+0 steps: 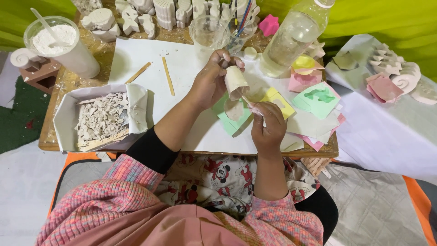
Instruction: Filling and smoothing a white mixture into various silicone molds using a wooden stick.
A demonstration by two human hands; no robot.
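Observation:
My left hand (210, 81) holds a small beige plaster-coated cup (236, 82), tilted with its mouth facing down and right. Just below it, my right hand (268, 125) grips a thin stick-like tool (249, 102) whose tip touches the cup's opening. Under the cup a green silicone mould (232, 119) with a grey-white filled shape lies on a white sheet (182, 68). A yellow mould (278, 99) sits right beside it.
A paper-lined box of broken plaster pieces (101, 119) sits at left. A cup of white powder with a spoon (63, 43), two wooden sticks (167, 75), a clear plastic cup (208, 32), a water bottle (293, 38), white plaster casts (136, 18) and coloured moulds (318, 102) surround the sheet.

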